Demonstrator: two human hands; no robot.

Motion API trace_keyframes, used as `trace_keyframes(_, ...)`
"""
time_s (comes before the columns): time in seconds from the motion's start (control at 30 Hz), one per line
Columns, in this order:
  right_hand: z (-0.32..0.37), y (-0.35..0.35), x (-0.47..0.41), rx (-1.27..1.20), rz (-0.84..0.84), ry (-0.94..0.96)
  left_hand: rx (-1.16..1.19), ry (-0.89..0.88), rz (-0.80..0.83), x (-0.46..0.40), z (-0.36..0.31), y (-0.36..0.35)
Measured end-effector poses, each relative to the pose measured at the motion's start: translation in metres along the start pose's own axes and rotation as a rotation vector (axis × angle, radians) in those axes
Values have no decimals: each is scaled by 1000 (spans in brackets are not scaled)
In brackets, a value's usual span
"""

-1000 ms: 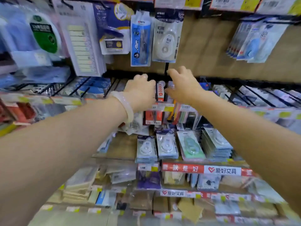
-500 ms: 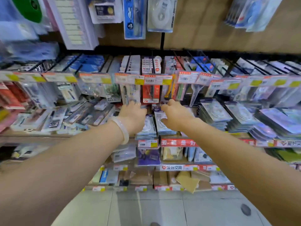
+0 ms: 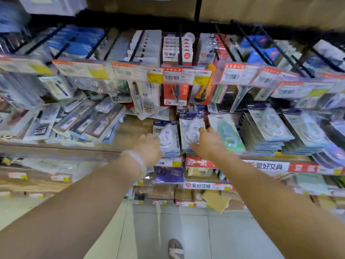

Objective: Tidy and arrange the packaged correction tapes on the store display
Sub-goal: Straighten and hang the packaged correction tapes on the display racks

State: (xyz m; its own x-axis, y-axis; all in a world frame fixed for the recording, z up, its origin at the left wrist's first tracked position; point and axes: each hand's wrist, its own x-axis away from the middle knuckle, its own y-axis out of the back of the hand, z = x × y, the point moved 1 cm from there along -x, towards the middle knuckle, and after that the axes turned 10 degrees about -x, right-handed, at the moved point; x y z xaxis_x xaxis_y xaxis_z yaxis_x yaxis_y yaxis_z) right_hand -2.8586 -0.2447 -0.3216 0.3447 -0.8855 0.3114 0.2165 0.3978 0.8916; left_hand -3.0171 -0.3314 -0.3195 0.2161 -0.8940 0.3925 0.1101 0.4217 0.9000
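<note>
Two stacks of packaged correction tapes lie side by side on the middle shelf: a left stack (image 3: 167,134) and a right stack (image 3: 191,128), each a white tape in a clear blister. My left hand (image 3: 149,149), with a pale bangle on the wrist, touches the lower left edge of the left stack, its fingertips curled out of sight. My right hand (image 3: 208,144) rests on the right stack's lower right part, forefinger stretched along the pack and thumb spread toward the left. A green-tinted tape pack (image 3: 228,134) lies just right of my right hand.
Taller stacks of tape packs (image 3: 268,129) fill the shelf to the right. Loose pen packs (image 3: 82,124) lie jumbled on the left. Hooks with hanging packs and price tags (image 3: 186,76) overhang the shelf. Lower shelves and a tiled floor (image 3: 168,227) are below.
Both hands came down from the hook row to the middle shelf and now touch the two tape stacks. The view has tilted downward.
</note>
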Motion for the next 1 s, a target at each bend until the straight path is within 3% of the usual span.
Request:
trace_keyframes(0.3,-4,-7,-43,-312,-83,-158,536,239,48,-55,-6,-18)
trace_keyframes(0.83,-2,-11,-52,-290,5,-201,532,292,118,-78,-9,-11)
trace_keyframes(1.0,-2,-9,-49,-353,-40,-217,590,296,109,-68,0,-11)
